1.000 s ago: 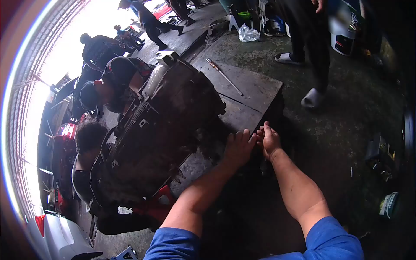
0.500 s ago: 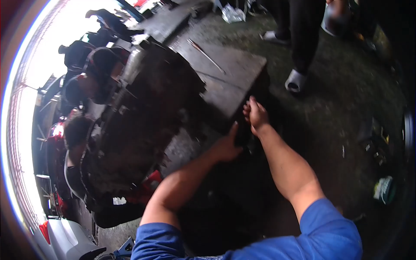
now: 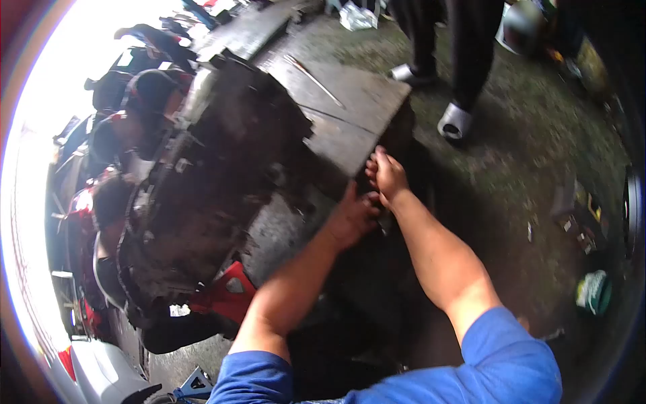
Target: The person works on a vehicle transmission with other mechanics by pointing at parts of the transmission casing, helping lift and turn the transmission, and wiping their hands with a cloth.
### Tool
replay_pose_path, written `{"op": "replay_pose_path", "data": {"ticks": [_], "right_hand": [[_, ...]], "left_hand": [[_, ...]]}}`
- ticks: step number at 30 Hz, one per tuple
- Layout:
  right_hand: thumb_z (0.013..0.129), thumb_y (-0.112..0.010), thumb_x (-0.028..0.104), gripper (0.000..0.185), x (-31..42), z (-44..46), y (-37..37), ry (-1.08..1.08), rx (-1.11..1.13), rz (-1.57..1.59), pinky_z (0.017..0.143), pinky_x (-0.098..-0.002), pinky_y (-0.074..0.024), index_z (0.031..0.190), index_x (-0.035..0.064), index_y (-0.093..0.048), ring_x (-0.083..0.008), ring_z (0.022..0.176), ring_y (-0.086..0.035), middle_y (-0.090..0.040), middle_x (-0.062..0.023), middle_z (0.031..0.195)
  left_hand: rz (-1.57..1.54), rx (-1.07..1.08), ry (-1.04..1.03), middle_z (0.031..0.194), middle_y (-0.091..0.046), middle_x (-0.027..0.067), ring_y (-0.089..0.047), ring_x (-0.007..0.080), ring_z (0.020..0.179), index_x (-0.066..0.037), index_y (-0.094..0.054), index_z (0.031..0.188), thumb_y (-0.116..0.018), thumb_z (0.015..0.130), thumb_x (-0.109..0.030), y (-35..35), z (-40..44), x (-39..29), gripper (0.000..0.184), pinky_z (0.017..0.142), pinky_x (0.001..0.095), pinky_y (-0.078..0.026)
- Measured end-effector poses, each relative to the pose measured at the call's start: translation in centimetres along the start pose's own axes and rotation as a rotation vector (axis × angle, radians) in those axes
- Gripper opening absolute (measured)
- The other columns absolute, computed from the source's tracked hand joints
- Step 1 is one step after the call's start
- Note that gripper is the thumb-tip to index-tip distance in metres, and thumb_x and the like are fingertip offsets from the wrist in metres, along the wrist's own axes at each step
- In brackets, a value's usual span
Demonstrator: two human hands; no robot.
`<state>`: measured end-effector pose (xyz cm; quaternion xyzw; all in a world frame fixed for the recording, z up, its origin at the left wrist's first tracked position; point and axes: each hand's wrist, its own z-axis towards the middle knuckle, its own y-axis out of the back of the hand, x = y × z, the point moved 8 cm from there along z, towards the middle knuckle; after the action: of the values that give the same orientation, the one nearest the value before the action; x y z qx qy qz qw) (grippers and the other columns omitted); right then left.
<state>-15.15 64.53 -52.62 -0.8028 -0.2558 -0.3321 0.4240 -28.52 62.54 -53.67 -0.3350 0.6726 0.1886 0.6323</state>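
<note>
My right hand [image 3: 389,176] is closed like a fist at the corner of the metal-topped bench, thumb on top. Just below and left of it, my left hand [image 3: 350,219] has its thumb raised and its fingers curled in toward the right wrist. Whatever either hand grips is lost in the dark beside the bench edge. To the left lies a large, dirty metal casing [image 3: 222,155] with a jagged rim. A long thin screwdriver-like tool [image 3: 315,82] rests on the bench top [image 3: 363,101] beyond my hands.
Another person's dark-trousered legs [image 3: 471,54] and pale shoes [image 3: 455,121] are beyond the bench. Several people crowd behind the casing. A red metal piece [image 3: 229,289] sits below it. A green tub [image 3: 593,293] and a dark box [image 3: 580,214] stand on the floor at right.
The view has shifted slightly and brightened. My left hand's fingers have curled further toward the right wrist. My right hand stays closed beside the bench corner.
</note>
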Motion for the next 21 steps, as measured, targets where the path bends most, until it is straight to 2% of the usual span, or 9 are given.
{"op": "replay_pose_path", "data": {"ticks": [1,4,8,11,12,13,15,16,21], "right_hand": [[0.094,-0.052,0.048,0.043,-0.5,0.4,0.1,-0.014,0.029,0.020,0.058,-0.0248,-0.0396,0.105,0.0076,-0.059,-0.0087,0.069,-0.053,-0.059,0.0021,0.081],[0.093,-0.052,0.051,0.044,-0.6,0.4,0.2,0.010,-0.013,-0.076,0.062,-0.0276,-0.0423,0.107,0.0100,-0.059,-0.0101,0.072,-0.054,-0.059,0.0027,0.084],[0.093,-0.051,0.053,0.046,-1.8,1.3,0.4,0.007,0.001,-0.142,0.069,-0.0323,-0.0447,0.108,0.0100,-0.059,-0.0140,0.082,-0.055,-0.060,-0.0005,0.095],[0.093,-0.051,0.052,0.050,-2.1,1.4,0.2,0.007,0.020,-0.136,0.076,-0.0350,-0.0448,0.114,0.0075,-0.056,-0.0162,0.088,-0.053,-0.058,-0.0037,0.104],[0.094,-0.050,0.051,0.056,-2.4,1.2,-0.2,-0.045,0.039,-0.034,0.084,-0.0384,-0.0428,0.126,0.0046,-0.050,-0.0166,0.090,-0.051,-0.056,-0.0054,0.110],[0.094,-0.050,0.051,0.056,-1.9,0.5,-1.0,-0.039,0.050,-0.037,0.084,-0.0384,-0.0428,0.126,0.0046,-0.050,-0.0166,0.090,-0.051,-0.056,-0.0054,0.110],[0.094,-0.049,0.050,0.064,-1.6,-1.2,-2.3,-0.102,0.012,0.118,0.090,-0.0400,-0.0401,0.137,0.0024,-0.040,-0.0164,0.093,-0.051,-0.054,-0.0070,0.119],[0.095,-0.048,0.049,0.071,-2.1,-1.4,-3.2,-0.121,0.076,0.118,0.099,-0.0433,-0.0357,0.142,-0.0006,-0.030,-0.0208,0.103,-0.052,-0.049,-0.0116,0.131],[0.094,-0.045,0.056,0.079,1.4,-8.1,-7.3,-0.230,0.180,0.118,0.107,-0.0480,-0.0285,0.143,-0.0033,-0.026,-0.0284,0.118,-0.048,-0.048,-0.0170,0.132]], "left_hand": [[-0.575,-0.158,0.296,0.125,-0.055,0.0026,-0.057,0.0228,0.106,-0.019,-0.048,0.129,-0.064,0.089,-0.020,-2.4,-1.6,-1.7,0.044,0.089,0.0453,-0.044],[-0.685,-0.092,0.205,0.128,-0.054,0.0024,-0.056,0.0240,0.110,-0.021,-0.056,0.116,-0.062,0.091,-0.019,-1.9,-2.0,-3.6,0.026,0.089,0.0447,-0.046],[-0.680,-0.105,0.198,0.128,-0.055,0.0032,-0.057,0.0245,0.109,-0.024,-0.056,0.118,-0.063,0.090,-0.019,-1.4,-3.1,-4.5,0.029,0.089,0.0426,-0.046],[-0.705,-0.131,0.204,0.126,-0.055,0.0050,-0.056,0.0238,0.109,-0.020,-0.053,0.125,-0.064,0.090,-0.019,-1.0,-4.5,-6.6,0.036,0.088,0.0419,-0.046],[-0.453,-0.271,0.239,0.125,-0.056,0.0070,-0.058,0.0228,0.106,-0.013,-0.049,0.129,-0.062,0.090,-0.016,0.2,-5.6,-7.1,0.041,0.083,0.0387,-0.048],[-0.202,-0.409,0.271,0.124,-0.057,0.0091,-0.059,0.0219,0.103,-0.007,-0.044,0.133,-0.060,0.089,-0.013,1.7,-6.8,-7.8,0.046,0.078,0.0354,-0.049],[-0.090,-0.424,0.261,0.117,-0.059,0.0094,-0.059,0.0209,0.098,-0.005,-0.043,0.135,-0.058,0.087,-0.010,2.9,-9.0,-9.6,0.050,0.077,0.0334,-0.049],[0.019,-0.436,0.264,0.110,-0.061,0.0098,-0.060,0.0198,0.093,-0.004,-0.041,0.138,-0.056,0.085,-0.007,3.5,-10.2,-10.5,0.054,0.075,0.0315,-0.048],[0.102,-0.540,0.292,0.083,-0.058,0.0055,-0.057,0.0159,0.074,-0.002,-0.047,0.132,-0.051,0.079,-0.001,4.3,-16.8,-14.7,0.053,0.067,0.0289,-0.046]]}}
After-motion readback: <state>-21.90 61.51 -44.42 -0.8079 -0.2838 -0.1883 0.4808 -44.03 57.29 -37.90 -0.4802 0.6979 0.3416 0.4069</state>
